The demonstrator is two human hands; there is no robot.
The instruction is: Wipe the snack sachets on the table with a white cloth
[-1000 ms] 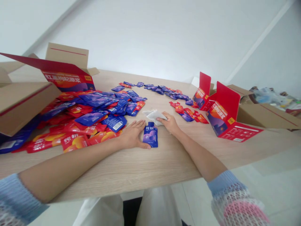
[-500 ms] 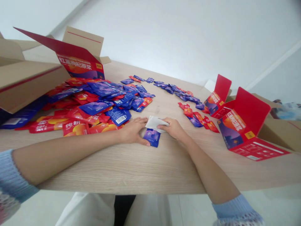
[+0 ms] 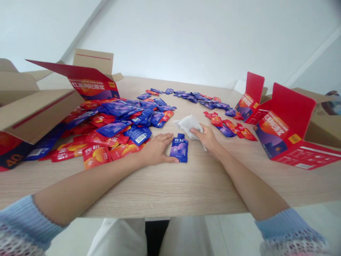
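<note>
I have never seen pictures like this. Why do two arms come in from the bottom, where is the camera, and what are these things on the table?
All these pictures come from one camera worn on the person's head, looking forward and down, so the two bare arms are the person's own. On the wooden table lie a heap of red and blue pouches and red cartons. The right hand holds a white cloth. The left hand lies open, its thumb touching a blue pouch.
</note>
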